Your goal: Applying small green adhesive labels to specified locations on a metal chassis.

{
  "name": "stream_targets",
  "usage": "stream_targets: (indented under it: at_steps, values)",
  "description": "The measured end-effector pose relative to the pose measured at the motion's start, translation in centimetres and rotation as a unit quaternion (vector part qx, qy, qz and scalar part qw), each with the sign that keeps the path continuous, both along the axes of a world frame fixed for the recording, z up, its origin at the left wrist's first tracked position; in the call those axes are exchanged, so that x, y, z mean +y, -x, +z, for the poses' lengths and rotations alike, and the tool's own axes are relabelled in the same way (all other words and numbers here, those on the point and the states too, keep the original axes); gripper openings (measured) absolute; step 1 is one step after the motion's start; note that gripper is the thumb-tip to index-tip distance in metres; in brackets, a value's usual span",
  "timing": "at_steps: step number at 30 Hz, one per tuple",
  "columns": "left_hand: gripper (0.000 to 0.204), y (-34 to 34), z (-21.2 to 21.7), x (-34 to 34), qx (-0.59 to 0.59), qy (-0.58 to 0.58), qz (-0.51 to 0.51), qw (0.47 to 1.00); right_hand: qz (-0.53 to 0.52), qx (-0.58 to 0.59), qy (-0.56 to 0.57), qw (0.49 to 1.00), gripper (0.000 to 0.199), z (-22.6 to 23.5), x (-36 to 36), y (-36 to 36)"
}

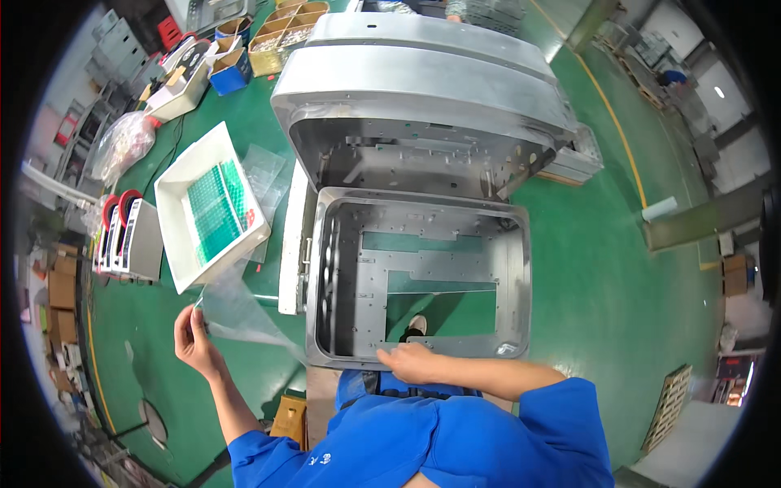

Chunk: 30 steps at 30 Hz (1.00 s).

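Note:
A thin clear plastic sheet or bag [242, 313] hangs from my left hand [195, 340], pinched between thumb and fingers beside the white bin. Its lower end trails toward the left corner of a grey metal housing [525, 268]. My right hand [411, 363] is at the near rim of that housing, fingers curled together; anything between them is too small to make out. Inside the housing is a metal plate with rectangular cutouts, through which the green floor and a shoe show. The white bin [173, 236] holds green gridded sheets [215, 207] and small red pieces.
Behind the open housing stand more large grey metal housings [423, 77]. More clear plastic [264, 175] lies right of the bin. At the left are white devices with red rings [138, 244]. Blue boxes [230, 73] and a divided parts box [281, 41] stand farther back.

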<state>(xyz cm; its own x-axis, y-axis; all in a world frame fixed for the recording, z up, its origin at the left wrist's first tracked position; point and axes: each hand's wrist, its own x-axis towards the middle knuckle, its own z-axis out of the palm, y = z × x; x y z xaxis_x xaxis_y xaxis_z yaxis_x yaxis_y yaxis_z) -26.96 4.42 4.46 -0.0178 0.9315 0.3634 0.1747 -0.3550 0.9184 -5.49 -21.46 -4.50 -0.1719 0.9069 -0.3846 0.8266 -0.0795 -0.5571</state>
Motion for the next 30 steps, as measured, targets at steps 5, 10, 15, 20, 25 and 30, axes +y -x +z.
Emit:
stream_targets:
  at_steps: [5,10,15,20,25,30]
  values:
    - [0.007,-9.6,6.8,-7.7,0.120,-0.028,-0.177,0.976,-0.047,0.132,-0.070,0.988,0.029,5.3,-1.4,-6.4]
    - [0.008,-19.6,4.8,-11.7,0.124,0.046,-0.415,0.900,-0.302,0.125,-0.440,0.837,0.025,14.5,-1.7,-14.9]
    - [0.011,-23.4,3.4,-12.9,0.137,0.047,-0.450,0.881,-0.211,0.190,-0.340,0.897,0.020,13.8,0.9,-16.9]
    - [0.021,-24.8,2.5,-10.0,0.130,-0.005,-0.454,0.882,-0.330,0.304,-0.227,0.864,0.014,12.6,2.1,-18.6]
    - [0.013,-26.2,1.2,-8.0,0.112,0.053,-0.461,0.878,-0.352,0.337,-0.209,0.848,0.014,11.8,4.7,-20.1]
    - [0.009,-27.6,-0.1,-5.7,0.103,0.011,-0.518,0.849,-0.359,0.320,-0.190,0.856,0.013,11.0,5.9,-21.2]
